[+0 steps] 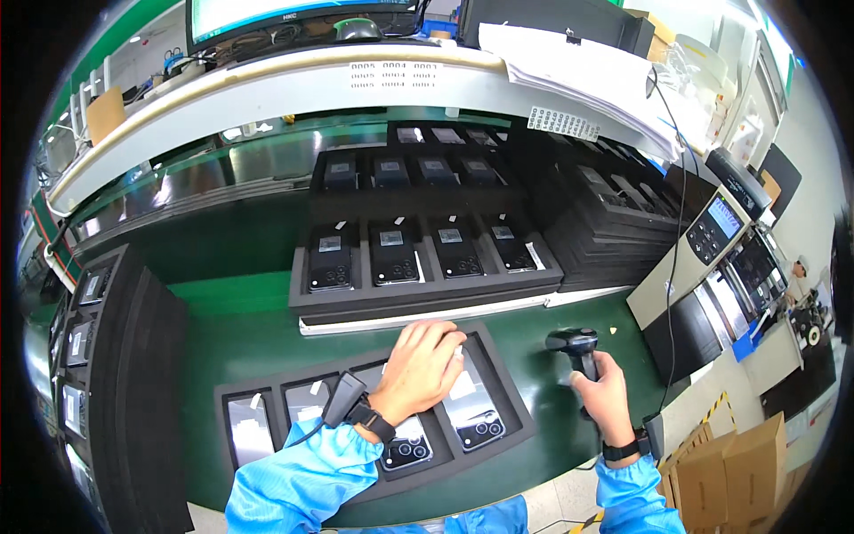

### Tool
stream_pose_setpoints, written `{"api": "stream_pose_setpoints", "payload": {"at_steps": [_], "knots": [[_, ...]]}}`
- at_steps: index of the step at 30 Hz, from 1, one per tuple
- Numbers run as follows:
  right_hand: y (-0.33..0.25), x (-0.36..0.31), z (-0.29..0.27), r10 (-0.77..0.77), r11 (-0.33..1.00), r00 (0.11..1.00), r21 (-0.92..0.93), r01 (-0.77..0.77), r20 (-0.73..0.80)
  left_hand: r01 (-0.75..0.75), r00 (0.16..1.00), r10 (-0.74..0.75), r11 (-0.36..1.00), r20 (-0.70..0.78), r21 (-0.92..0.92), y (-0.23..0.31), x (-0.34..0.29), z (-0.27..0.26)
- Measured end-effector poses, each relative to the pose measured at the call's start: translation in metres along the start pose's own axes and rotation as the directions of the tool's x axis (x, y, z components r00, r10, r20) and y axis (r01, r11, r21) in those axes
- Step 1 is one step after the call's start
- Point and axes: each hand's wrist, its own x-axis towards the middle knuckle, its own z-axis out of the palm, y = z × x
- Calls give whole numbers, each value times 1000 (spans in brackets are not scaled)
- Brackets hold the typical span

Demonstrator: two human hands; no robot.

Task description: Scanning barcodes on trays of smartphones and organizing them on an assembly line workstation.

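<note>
The right hand [605, 399] has its fingers wrapped around a black plastic pistol-shaped scanner [574, 341] above the green table [556, 445], its head pointing left, grip's long axis near upright. The left hand's [422, 369] fingers bend close together (their contact cannot be told) over the black foam tray [511, 396].

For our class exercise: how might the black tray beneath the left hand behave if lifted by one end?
The black tray looks like foam, so it would probably flex somewhat. The phones in its recesses likely make it heavier than foam alone. Their glossy backs suggest they could slide out if it tilted steeply.
</note>
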Motion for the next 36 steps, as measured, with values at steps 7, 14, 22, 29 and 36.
{"api": "stream_pose_setpoints", "payload": {"at_steps": [7, 14, 22, 29, 36], "knots": [[-92, -41, 22, 122, 640, 488, 308, -704, 864, 59, 996, -55, 997, 64, -50, -8, -6, 3], [-106, -36, 33, 30, 706, 484, 324, -629, 875, 113, 986, -110, 994, 128, -16, -21, -13, 4], [-15, -7, 7, 163, 971, 933, 117, -210, 321, 47, 951, -99, 983, 294, 178, -8, -20, 21], [23, 18, 30, -129, 972, 991, -200, 123, -19, 60, 956, -109, 981, 273, 182, -12, -24, 20], [-8, 24, 35, -88, 963, 996, -252, 93, 33, 110, 930, -150, 985, 337, 135, -12, -10, 18]]}}
